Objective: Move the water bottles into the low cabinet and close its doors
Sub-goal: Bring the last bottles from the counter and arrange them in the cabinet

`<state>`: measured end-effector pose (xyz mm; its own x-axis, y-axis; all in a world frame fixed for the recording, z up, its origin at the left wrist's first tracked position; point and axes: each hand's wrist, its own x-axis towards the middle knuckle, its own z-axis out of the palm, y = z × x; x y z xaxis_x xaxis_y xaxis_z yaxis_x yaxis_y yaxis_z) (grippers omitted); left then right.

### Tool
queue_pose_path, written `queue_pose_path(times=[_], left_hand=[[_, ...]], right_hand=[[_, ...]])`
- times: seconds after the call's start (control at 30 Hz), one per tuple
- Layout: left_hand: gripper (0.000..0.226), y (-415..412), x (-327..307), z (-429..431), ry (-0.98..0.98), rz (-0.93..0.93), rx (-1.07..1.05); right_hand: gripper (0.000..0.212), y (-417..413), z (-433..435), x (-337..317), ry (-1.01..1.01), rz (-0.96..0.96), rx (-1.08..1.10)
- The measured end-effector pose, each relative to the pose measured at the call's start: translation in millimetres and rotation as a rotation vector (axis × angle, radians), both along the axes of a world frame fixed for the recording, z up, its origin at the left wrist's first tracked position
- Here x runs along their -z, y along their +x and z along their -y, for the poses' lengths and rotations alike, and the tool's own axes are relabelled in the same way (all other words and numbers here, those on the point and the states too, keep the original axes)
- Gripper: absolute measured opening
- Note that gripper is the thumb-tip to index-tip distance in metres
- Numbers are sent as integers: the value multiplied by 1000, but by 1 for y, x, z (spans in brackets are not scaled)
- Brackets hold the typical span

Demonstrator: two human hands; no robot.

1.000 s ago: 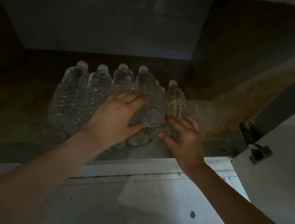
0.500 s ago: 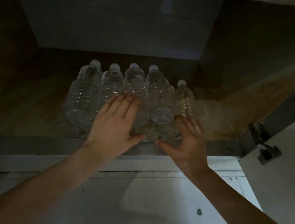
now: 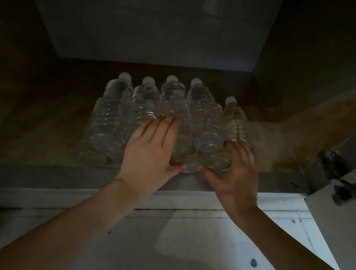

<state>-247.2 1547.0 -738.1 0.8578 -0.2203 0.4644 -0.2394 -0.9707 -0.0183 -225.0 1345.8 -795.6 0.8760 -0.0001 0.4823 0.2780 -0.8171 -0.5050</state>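
Several clear water bottles [image 3: 113, 118] with white caps lie side by side on the low cabinet's wooden floor [image 3: 31, 123], caps pointing to the back. One bottle [image 3: 207, 125] lies on top of the row, right of centre. My left hand [image 3: 150, 151] rests flat on the middle bottles, fingers straight, thumb against a bottle's base. The spread fingers of my right hand [image 3: 237, 171] press on the bases of the right-hand bottles, beside the rightmost bottle [image 3: 236, 123]. Neither hand closes around a bottle.
The cabinet's right door [image 3: 351, 225] stands open at the right, with its metal hinge [image 3: 339, 184] close to my right hand. The cabinet's front sill [image 3: 45, 180] runs under my wrists. Pale floor [image 3: 175, 253] lies below. The cabinet's interior is dark.
My left hand has let go of the top bottle and now lies flat on the row. My right hand has spread over the bottle bases. The bottles sit slightly deeper.
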Motion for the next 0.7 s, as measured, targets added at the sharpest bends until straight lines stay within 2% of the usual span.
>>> queue_pose_path(times=[0.7], left_hand=[[86,9,3,0,-33,31,3]], right_hand=[[65,-1,-14,0,65,-11,91]])
